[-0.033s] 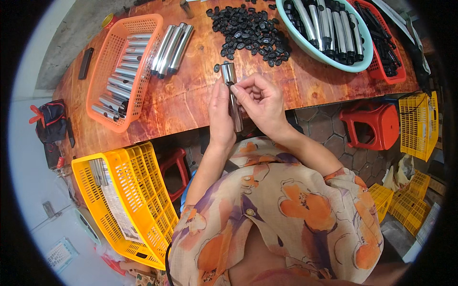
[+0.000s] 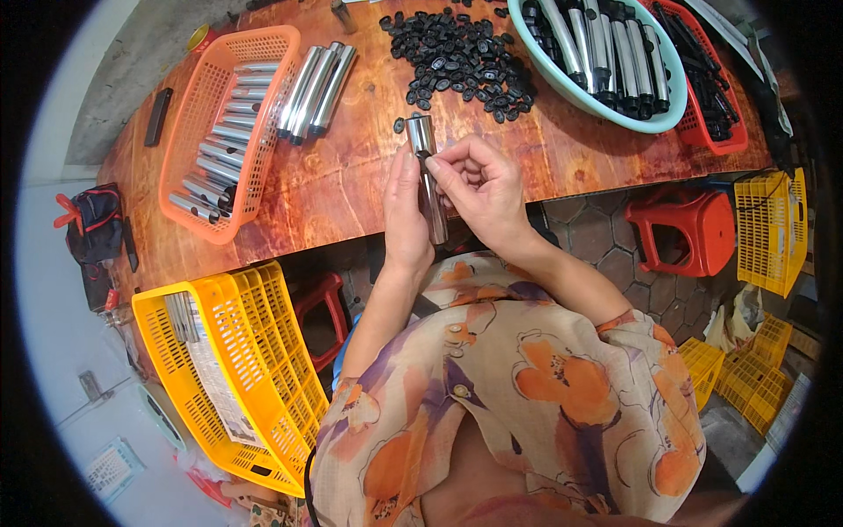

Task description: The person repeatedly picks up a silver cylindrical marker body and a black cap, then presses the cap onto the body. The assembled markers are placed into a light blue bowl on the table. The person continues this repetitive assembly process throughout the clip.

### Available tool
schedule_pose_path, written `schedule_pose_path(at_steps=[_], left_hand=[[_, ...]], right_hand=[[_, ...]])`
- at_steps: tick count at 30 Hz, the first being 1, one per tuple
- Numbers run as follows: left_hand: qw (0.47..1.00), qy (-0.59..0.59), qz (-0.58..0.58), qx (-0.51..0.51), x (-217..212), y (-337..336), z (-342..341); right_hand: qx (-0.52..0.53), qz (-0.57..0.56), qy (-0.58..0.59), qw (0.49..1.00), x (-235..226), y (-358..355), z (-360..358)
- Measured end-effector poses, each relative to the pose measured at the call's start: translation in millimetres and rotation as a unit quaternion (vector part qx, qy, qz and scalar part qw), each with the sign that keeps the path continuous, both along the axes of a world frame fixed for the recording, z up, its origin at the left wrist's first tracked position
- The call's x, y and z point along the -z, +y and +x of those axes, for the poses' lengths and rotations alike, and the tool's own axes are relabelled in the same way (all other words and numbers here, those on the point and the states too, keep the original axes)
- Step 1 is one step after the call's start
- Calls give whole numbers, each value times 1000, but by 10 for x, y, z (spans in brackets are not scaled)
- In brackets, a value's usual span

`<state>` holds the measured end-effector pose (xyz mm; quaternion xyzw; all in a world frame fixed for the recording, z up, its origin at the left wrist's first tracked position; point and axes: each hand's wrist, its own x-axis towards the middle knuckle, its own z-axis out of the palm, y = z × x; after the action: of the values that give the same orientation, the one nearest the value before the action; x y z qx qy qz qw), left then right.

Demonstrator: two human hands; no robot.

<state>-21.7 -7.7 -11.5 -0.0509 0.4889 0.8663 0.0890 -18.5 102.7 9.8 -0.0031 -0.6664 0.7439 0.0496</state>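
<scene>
A shiny metal tube (image 2: 421,133) stands out between my hands above the near side of the wooden table. My left hand (image 2: 406,206) is wrapped along its left side and holds it. With thumb and forefinger together, my right hand (image 2: 481,186) presses a small black plastic piece (image 2: 422,155) against the tube's upper part. Its other fingers are curled in. Just beyond the tube lies a spread heap of similar small black oval pieces (image 2: 457,66), with a few loose ones nearer my hands. Part of the tube's lower half is hidden by my hands.
At left an orange basket (image 2: 167,176) holds metal tubes, with several more tubes (image 2: 314,88) beside it. A pale blue basin (image 2: 606,114) of capped tubes and a red basket (image 2: 738,140) stand at right. A yellow crate (image 2: 290,395) sits below the table edge; a red stool (image 2: 702,228) is right.
</scene>
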Motion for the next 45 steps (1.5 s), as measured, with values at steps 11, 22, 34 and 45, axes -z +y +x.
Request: schedule_pose_path(at_steps=[11, 22, 34, 45], left_hand=[[999, 5, 33, 20, -166, 10, 45], [992, -45, 111, 34, -293, -33, 37], [997, -39, 41, 57, -354, -79, 28], [994, -52, 61, 76, -347, -45, 28]], right_hand=[[34, 90, 82, 992, -91, 55, 101], [53, 95, 113, 988, -122, 43, 177], [84, 258, 294, 917, -72, 98, 162], [58, 249, 256, 932, -127, 155, 195]])
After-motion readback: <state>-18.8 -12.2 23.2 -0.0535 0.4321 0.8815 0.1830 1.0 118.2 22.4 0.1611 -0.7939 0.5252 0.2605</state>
